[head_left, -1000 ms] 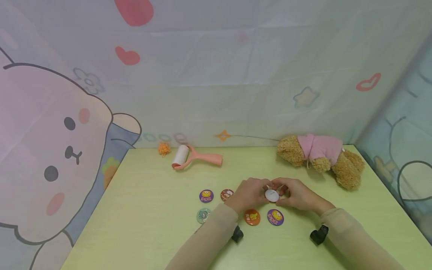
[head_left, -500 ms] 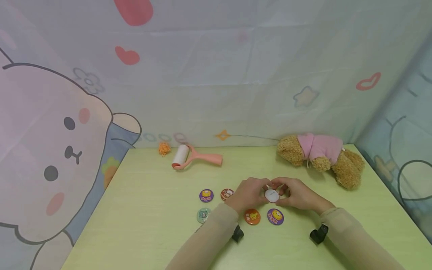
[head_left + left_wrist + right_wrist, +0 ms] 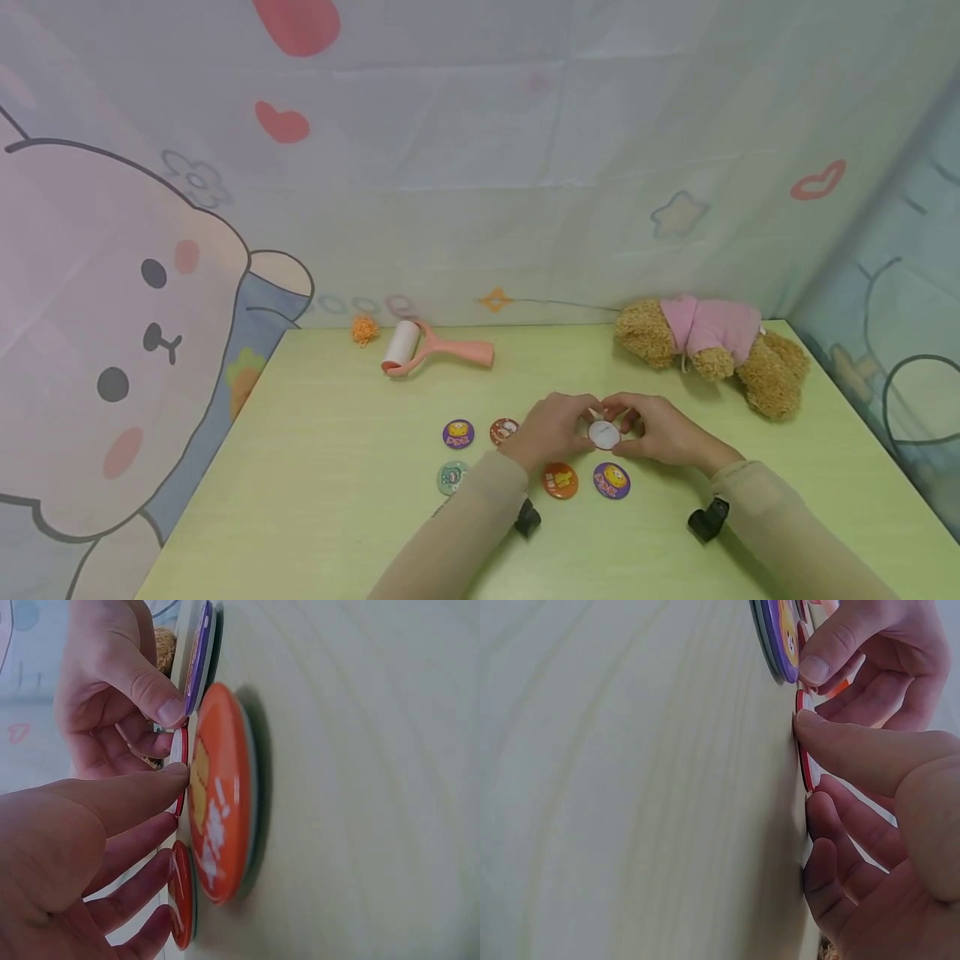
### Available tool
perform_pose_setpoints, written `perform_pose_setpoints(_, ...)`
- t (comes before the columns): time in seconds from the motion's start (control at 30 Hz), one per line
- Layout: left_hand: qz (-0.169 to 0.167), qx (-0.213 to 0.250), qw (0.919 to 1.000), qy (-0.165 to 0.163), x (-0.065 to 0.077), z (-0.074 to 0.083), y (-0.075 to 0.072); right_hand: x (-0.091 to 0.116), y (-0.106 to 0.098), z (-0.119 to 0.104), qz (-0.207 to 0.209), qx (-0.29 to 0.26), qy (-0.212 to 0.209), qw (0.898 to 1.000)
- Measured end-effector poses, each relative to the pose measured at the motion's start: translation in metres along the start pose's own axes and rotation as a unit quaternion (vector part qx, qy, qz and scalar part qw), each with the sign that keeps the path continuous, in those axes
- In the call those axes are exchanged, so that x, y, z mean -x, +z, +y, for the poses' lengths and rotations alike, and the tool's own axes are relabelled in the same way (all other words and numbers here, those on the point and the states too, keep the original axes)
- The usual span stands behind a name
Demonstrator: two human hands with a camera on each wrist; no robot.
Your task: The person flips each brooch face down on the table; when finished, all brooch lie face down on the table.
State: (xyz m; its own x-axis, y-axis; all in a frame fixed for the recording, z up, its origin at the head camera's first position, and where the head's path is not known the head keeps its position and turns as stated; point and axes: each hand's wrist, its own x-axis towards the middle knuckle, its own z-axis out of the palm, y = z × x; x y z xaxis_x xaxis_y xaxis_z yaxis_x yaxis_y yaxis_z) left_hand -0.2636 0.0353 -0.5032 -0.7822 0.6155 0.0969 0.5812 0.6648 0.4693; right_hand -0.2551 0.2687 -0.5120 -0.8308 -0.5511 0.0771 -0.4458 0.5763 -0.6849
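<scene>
In the head view, a white round badge with a red rim lies between my two hands at the table. My left hand grips its left edge with thumb and fingers, while my right hand grips the right edge the same way. The left wrist view shows the thumb on the white face of the badge. Low over the tabletop, the badge's red rim stands out in the right wrist view. Closer to me lie an orange badge and a purple badge.
Left of the hands lie another purple badge, a brownish-red badge and a green badge, partly behind my sleeve. Farther back are an orange tuft, a pink-handled lint roller and a teddy bear in pink.
</scene>
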Motion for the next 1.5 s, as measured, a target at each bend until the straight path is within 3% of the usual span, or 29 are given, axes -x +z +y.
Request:
perform_pose_setpoints(0.27, 0.017, 0.029, 0.9994, -0.001, 0.008, -0.002, -0.016, 0.0, -0.001, 0.0, -0.007, 0.002, 0.007, 1.0)
perform_pose_setpoints(0.57, 0.056, 0.069, 0.9959, -0.017, 0.019, -0.02, -0.036, -0.001, -0.002, -0.002, -0.001, 0.003, -0.004, 1.0)
perform_pose_setpoints(0.9, 0.066, 0.054, 0.9962, -0.015, 0.039, -0.039, -0.056, -0.002, -0.003, -0.002, -0.002, 0.002, -0.006, 1.0)
perform_pose_setpoints(1.23, 0.061, 0.058, 0.9963, -0.016, 0.053, -0.056, -0.059, -0.008, -0.003, -0.008, 0.029, 0.066, -0.012, 0.997)
perform_pose_setpoints(1.5, 0.05, 0.048, 0.9974, -0.017, 0.058, -0.062, -0.054, -0.024, 0.004, -0.021, 0.018, 0.061, -0.035, 0.997)
